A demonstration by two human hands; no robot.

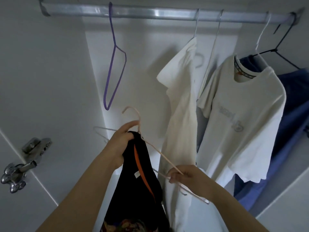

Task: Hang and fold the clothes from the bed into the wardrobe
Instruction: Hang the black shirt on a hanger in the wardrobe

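**Black garment half-threaded onto a hanger, several shirts already on the rail**

Black fabric with an orange inner band, the black garment [133,178], is gripped at its neck by the left hand [119,144], whose fingers are curled round both the bunched cloth and the base of the hook of a pale pink wire hanger [160,153]. The lower arm of that hanger is pinched by the right hand [181,175], fingers closed on the wire. One shoulder of the hanger seems to be inside the neck opening; the other stands bare, so the garment is judged not yet seated.

Behind the hands, the wardrobe interior is seen. On the metal rail [150,14] a white shirt [180,101] has been hung edge-on, and beside it a cream T-shirt with a faint print [242,114] on a white hanger. Further right, a blue garment [291,114] is hung under a black hanger. An empty purple hanger [115,64] is left on the rail to the left, with free space around it.

Hanging is thus judged well under way. The black garment remains to be fitted and hooked up. The bed is not in view, so what is left there cannot be told; no folded items can be seen.
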